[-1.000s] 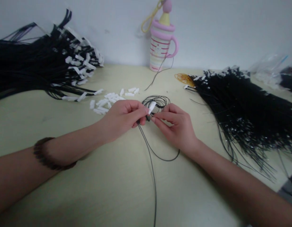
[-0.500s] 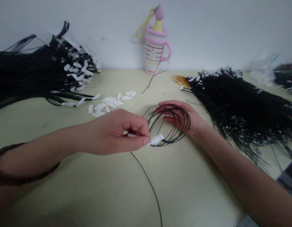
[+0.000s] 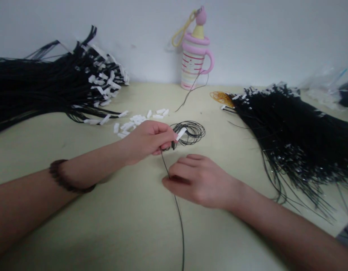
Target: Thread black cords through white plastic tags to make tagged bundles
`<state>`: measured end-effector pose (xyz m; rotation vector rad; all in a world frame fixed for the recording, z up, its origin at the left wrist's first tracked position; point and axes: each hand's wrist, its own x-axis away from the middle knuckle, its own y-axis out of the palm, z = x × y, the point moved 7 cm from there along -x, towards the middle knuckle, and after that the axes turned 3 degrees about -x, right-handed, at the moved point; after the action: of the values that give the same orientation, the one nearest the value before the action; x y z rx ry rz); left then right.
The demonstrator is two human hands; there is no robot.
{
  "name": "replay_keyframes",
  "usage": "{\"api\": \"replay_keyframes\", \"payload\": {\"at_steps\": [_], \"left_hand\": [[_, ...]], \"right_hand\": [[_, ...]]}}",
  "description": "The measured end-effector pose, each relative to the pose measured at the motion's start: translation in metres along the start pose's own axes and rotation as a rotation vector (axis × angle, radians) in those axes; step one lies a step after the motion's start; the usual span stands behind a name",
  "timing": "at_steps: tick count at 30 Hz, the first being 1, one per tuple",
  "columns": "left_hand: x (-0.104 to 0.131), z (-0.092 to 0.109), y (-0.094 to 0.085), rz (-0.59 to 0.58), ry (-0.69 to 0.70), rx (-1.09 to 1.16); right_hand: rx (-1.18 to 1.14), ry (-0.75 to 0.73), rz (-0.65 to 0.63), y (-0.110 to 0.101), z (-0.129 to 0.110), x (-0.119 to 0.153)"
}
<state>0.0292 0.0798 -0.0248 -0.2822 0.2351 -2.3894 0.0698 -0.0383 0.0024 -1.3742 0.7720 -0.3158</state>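
Observation:
My left hand [image 3: 151, 140] is closed in a pinch near the middle of the table. It grips a coil of thin black cord [image 3: 200, 132] at its near side, where a small white sleeve-like piece [image 3: 181, 134] sticks out past the fingertips. The coil's loops spread out to the right of the fingers. From beneath that hand a loose tail of the cord [image 3: 180, 218] runs down toward the table's near edge. My right hand [image 3: 198, 180] is closer to me, with thumb and forefinger closed on this tail; the exact pinch is partly hidden.
Small white pieces [image 3: 137, 119] lie scattered beyond my left hand. A heap of black cords with white ends [image 3: 49, 81] is at the left, another bundle of black cords [image 3: 286, 131] at the right. A pink-and-white striped cup [image 3: 192, 62] stands against the wall [image 3: 151, 41]. Orange loops [image 3: 221, 98] lie by the right bundle.
My right hand has left the coil's far side, come nearer to me and closed on the tail. The coil has moved away and now looks flatter, still in my left hand.

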Motion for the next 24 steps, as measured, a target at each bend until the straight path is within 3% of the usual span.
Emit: {"api": "replay_keyframes", "payload": {"at_steps": [3,5,8,10,13,16,19,21,24], "left_hand": [[0.0,-0.001,-0.002,0.037,-0.043,0.03],[0.0,-0.001,-0.001,0.044,-0.069,0.041],[-0.001,-0.002,-0.001,0.032,-0.099,0.059],[-0.002,-0.003,-0.001,0.03,-0.102,0.079],[-0.004,-0.004,-0.003,0.03,-0.089,0.129],[-0.005,-0.005,-0.003,0.021,-0.109,0.168],[-0.005,-0.006,-0.004,0.03,-0.138,0.208],[-0.005,-0.006,-0.005,0.032,-0.128,0.214],[-0.006,-0.008,-0.005,0.034,-0.09,0.199]], "right_hand": [[-0.215,0.08,0.151,-0.008,0.011,0.002],[-0.435,0.309,0.449,-0.028,0.045,0.016],[-0.826,0.685,1.018,-0.053,0.11,0.063],[-1.115,0.841,1.217,-0.055,0.147,0.09],[-1.21,1.004,1.408,-0.064,0.185,0.131],[-1.073,1.018,1.452,-0.073,0.196,0.15],[-0.819,0.96,1.342,-0.073,0.174,0.134],[-0.67,0.914,1.17,-0.066,0.147,0.106],[-0.458,0.83,0.773,-0.046,0.101,0.057]]}}
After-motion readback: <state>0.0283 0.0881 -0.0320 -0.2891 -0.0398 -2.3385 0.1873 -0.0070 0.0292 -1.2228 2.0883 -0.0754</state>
